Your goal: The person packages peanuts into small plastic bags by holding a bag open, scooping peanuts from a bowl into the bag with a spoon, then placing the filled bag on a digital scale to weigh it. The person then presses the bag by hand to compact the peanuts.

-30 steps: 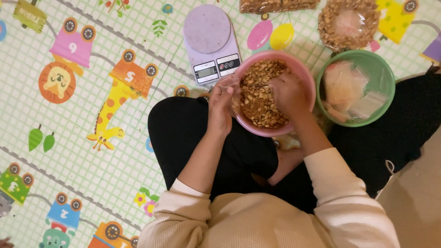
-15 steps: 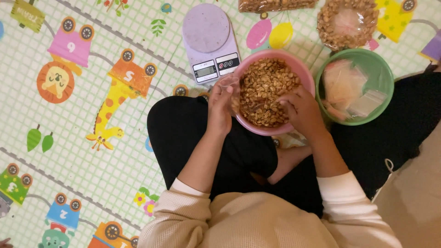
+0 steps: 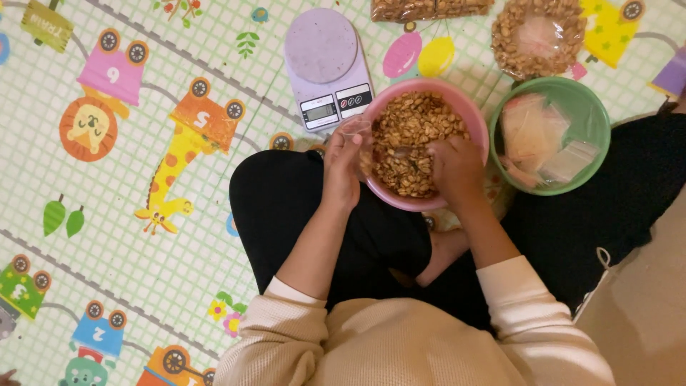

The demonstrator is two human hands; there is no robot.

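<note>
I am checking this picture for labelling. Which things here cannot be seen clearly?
Head view:
- Right hand fingertips: buried in the nuts.
- Bag in the left hand: clear, fill unclear.
- Scale display: too small.
- Packets: cut by the top edge.

Single head-worn view, straight down and close over the lap, pink bowl [image 3: 468, 118] and play mat [image 3: 143, 236].

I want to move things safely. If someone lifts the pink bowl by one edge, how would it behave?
The pink bowl is heaped with peanuts, so probably heavy for its size. It looks like thin plastic, so the rim may flex. Lifted by one edge, it would likely tip and spill.
</note>
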